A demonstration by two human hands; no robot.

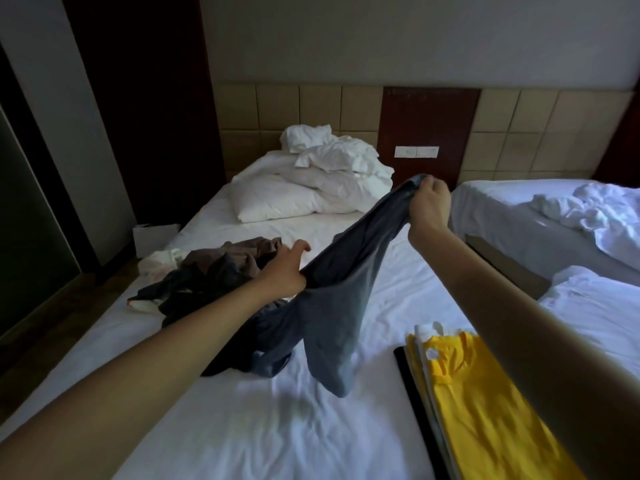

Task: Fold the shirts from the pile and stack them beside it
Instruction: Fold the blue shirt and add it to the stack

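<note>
Right now you're opening out a grey-blue shirt (332, 299) above the bed (242, 427), between the dark pile (221, 271) on your left and the folded stack (485, 393), yellow on top, on your right. Your right hand (427, 206) pinches one bunched edge up high; your left hand (289, 271) grips the cloth lower down, its fingers partly loose. Next, I'd judge, you must find both shoulders and lay it flat.

You're facing a white-sheeted bed (242, 427) in dim light — tan padded headboard (277, 109) behind, rumpled pillows (277, 199) at its head, second bed (502, 199) right.
</note>
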